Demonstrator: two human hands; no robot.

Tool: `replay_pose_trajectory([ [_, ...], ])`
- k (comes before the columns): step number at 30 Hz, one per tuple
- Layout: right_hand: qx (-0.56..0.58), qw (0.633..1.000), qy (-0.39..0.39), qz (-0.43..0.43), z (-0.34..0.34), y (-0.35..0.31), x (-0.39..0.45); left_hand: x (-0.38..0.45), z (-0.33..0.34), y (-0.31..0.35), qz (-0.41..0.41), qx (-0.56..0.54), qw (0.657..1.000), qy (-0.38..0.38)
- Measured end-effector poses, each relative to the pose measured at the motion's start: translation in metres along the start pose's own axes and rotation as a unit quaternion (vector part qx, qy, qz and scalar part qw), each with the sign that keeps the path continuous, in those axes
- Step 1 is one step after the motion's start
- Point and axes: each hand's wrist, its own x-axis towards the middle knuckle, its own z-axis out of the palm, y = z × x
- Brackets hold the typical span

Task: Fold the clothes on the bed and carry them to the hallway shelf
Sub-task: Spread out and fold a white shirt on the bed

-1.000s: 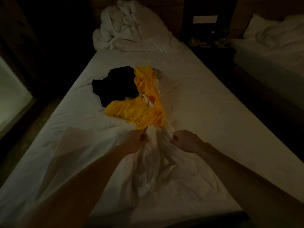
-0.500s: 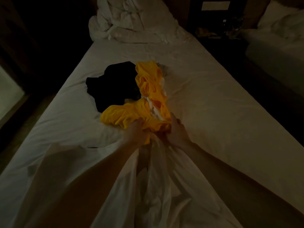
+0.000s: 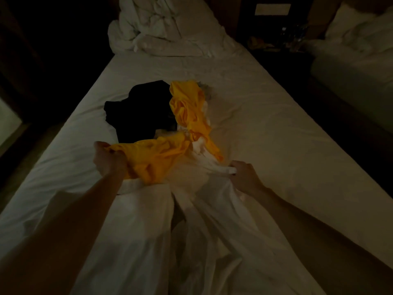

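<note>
From the head camera I saw the left hand [image 3: 110,160] curled round the near end of the yellow garment [image 3: 168,154], gripping a bunch of it just beside the bed's left half, while the right hand [image 3: 244,177] pinched a bunched fold of the white garment [image 3: 212,220] that trailed back toward me across the sheet. The yellow cloth ran in a bend from the left hand up toward the middle of the bed [image 3: 276,135], lying against the black garment [image 3: 140,116], which sat to its left and stopped short of the mattress's left edge. To the right of the clothes the sheet stretched bare out to the mattress's right edge, with a dark gap beyond it before the second bed [image 3: 350,67]. A crumpled duvet [image 3: 157,30] was heaped at the far end.
</note>
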Motion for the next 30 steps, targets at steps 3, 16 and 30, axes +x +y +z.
replay_pose_trajectory([
  [3, -0.055, 0.997, 0.024, 0.041, -0.010, 0.027, 0.000, 0.017, -0.004, 0.000, -0.027, 0.008, 0.999, 0.019],
  [16, -0.160, 0.984, 0.084, 0.001, -0.010, 0.014, 0.009, 0.019, 0.030, -0.014, 0.539, 0.341, 0.669, -0.381],
  [30, -0.191, 0.970, 0.033, -0.145, 0.023, 0.005, 0.020, 0.001, 0.059, -0.006, 0.422, 0.475, 0.732, -0.247],
])
